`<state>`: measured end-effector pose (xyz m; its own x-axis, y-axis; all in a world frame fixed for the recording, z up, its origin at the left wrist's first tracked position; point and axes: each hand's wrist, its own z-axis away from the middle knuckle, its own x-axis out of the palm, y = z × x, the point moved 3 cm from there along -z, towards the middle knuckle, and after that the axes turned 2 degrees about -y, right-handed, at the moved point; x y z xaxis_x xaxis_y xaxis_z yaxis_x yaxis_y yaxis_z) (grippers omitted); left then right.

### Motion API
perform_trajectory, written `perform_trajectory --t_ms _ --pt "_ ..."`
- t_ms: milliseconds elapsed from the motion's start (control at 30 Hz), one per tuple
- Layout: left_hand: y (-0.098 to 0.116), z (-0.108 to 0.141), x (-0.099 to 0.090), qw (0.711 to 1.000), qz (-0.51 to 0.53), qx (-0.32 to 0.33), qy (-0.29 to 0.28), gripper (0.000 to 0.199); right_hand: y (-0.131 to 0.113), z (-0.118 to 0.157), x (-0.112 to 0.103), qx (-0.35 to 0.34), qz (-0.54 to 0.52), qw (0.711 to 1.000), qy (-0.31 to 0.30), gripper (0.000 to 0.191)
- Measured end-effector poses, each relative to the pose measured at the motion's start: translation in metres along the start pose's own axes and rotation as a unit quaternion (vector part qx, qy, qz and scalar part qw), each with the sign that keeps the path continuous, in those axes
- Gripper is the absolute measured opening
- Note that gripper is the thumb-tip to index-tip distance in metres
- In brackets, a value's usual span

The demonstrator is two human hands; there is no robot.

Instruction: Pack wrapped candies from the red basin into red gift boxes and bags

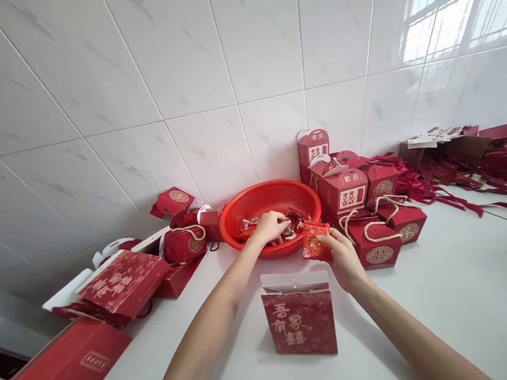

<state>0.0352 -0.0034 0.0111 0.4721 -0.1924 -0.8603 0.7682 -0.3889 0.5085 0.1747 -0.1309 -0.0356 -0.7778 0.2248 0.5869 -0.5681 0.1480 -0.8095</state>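
My left hand (271, 226) reaches into a red plastic basket (266, 190), its fingers pinched together among wrapped candies (245, 231). What the fingers hold, if anything, I cannot make out. Between the thumb and fingers of my right hand (343, 256) is a shiny red snack packet (315, 239), held up at the basket's right front rim. Nearer to me, between my forearms, a dark red gift box (300, 323) stands upright with its pale top flaps raised. Its inside is mostly hidden.
Red gift boxes with rope handles (380, 248) and printed boxes (347, 190) are stacked right of the basket. Dark red ribbons (437, 187) spread farther right. More boxes lie jumbled at left, including a large printed one (125, 280). A tiled wall (197, 159) backs the white table (469, 288).
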Motion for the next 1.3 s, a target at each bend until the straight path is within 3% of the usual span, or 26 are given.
perform_trajectory --t_ms 133,300,433,600,833,967,1067,1300 --pt "-0.013 0.005 -0.009 0.973 0.196 0.056 0.109 0.018 -0.001 0.001 0.002 -0.011 -0.007 1.0 -0.01 0.033" --pt "-0.01 0.014 -0.012 0.913 0.377 0.108 0.113 0.031 -0.001 0.003 0.004 -0.038 0.017 0.998 -0.037 0.041" --pt "0.008 0.033 -0.011 0.886 0.435 0.121 0.107 0.038 -0.001 0.004 0.005 -0.067 0.048 0.995 -0.059 0.044" --pt "0.023 0.056 -0.003 0.898 0.397 0.154 0.11 0.034 0.001 0.008 0.007 -0.063 0.06 0.993 -0.08 0.044" --pt "0.021 0.064 0.013 0.922 0.317 0.161 0.15 0.027 0.0 0.011 0.01 -0.076 0.085 0.989 -0.099 0.054" --pt "0.019 0.061 0.012 0.924 0.332 0.156 0.107 0.028 -0.002 0.01 0.009 -0.085 0.085 0.989 -0.085 0.053" --pt "0.011 0.059 -0.001 0.931 0.33 0.138 0.073 0.033 -0.004 0.01 0.01 -0.078 0.074 0.991 -0.082 0.053" --pt "-0.014 0.061 -0.028 0.992 0.088 0.084 -0.038 0.023 -0.007 0.008 0.006 -0.086 0.061 0.993 -0.059 0.049"
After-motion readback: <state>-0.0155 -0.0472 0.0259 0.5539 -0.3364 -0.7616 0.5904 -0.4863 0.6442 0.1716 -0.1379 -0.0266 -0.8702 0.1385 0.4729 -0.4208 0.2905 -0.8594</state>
